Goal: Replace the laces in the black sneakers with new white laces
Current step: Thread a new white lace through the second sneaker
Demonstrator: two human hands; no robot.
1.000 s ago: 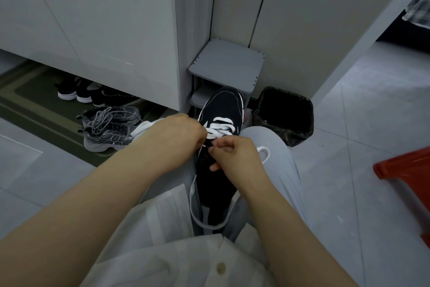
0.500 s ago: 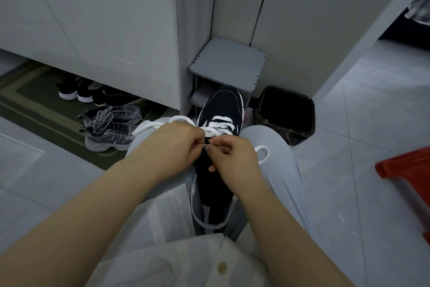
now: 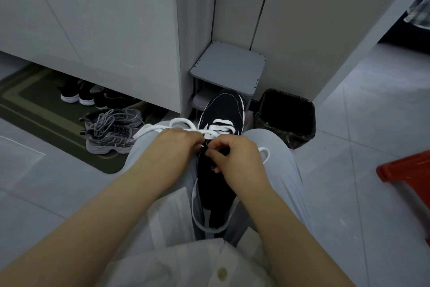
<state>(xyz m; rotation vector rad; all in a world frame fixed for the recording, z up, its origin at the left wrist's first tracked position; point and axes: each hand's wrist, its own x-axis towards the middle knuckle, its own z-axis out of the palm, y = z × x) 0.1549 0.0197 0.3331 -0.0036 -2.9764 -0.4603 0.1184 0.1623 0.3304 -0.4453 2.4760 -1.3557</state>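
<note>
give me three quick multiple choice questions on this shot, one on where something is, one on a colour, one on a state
1. Where is the black sneaker?
A. between the person's knees
B. worn on a foot
C. hanging from a hook

2. What colour is the stool at the right edge?
A. blue
B. red
C. yellow

3. How far is the white lace threaded?
A. through every eyelet and tied in a bow
B. only the rows near the toe, ends loose
C. not at all

Answers:
1 A: the shoe lies toe-forward between the grey trouser legs.
2 B: its plastic corner is bright red.
3 B: white bars cross only near the toe, and loose loops trail off to either side.
</note>
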